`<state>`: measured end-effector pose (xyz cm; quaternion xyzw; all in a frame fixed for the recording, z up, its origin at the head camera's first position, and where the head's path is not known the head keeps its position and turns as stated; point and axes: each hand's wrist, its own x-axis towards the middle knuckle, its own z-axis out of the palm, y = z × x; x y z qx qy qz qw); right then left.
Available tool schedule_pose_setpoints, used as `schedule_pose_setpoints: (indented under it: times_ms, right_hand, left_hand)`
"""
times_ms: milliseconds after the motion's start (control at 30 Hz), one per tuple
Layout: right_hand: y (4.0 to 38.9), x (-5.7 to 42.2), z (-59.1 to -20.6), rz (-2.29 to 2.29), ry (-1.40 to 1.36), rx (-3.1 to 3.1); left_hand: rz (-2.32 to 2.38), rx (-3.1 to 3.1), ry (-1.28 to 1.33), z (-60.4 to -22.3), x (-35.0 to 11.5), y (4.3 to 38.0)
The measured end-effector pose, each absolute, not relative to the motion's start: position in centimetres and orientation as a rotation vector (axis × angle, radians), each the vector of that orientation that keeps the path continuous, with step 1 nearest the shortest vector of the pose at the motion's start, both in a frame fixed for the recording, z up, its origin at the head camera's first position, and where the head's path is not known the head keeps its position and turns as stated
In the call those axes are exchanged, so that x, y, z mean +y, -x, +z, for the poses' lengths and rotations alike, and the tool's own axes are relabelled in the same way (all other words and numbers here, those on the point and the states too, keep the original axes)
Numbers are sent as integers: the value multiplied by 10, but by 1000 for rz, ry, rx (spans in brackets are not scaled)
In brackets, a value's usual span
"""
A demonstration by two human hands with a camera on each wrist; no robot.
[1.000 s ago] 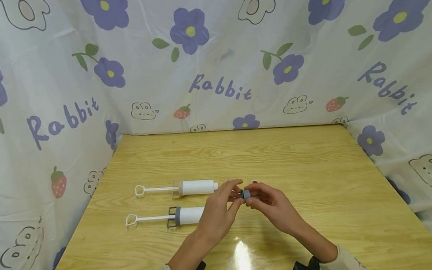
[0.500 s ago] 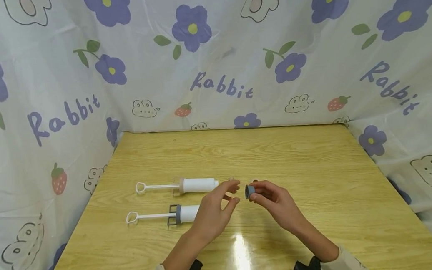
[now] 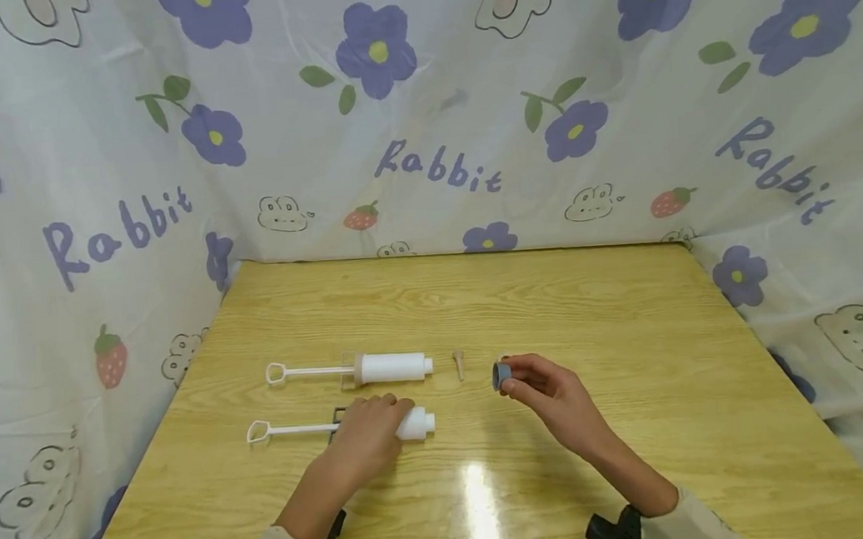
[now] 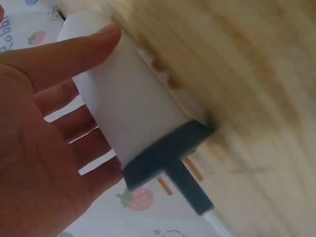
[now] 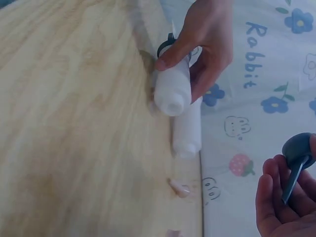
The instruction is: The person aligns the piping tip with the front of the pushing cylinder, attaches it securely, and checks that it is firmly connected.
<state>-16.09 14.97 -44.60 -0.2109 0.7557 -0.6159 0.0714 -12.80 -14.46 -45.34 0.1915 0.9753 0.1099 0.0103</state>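
Observation:
A white syringe with a grey collar (image 3: pixel 416 423) lies at the front left of the table, its plunger pointing left. Over its barrel my left hand (image 3: pixel 371 431) grips from above; in the left wrist view the thumb (image 4: pixel 94 49) crosses the white barrel, fingers on the other side. To the right, above the table, my right hand (image 3: pixel 561 398) pinches a dark grey nozzle cap (image 3: pixel 501 376). The right wrist view shows the cap's thin spout (image 5: pixel 292 182) running across the fingers. My left hand hides part of the syringe's collar in the head view.
A second white syringe with a beige collar (image 3: pixel 393 367) lies behind the first. Right of it rests a small beige nozzle (image 3: pixel 459 365). A patterned cloth (image 3: pixel 421 120) stands along the table's back and sides.
My left hand has left the grey nozzle cap and moved left and down onto the grey-collared syringe. The right hand keeps hold of the cap.

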Motion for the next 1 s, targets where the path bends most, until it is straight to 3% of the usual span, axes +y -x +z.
schedule_pose_setpoints:
  times_ms: [367,1000]
  right_hand:
    - [166,141,-444,-1801,595,2344]
    - [164,128,-437,-1739,680,2361]
  left_hand:
    - [376,3322,-701,-400,-150,130]
    - [484,3243,-870,-394,-117,139]
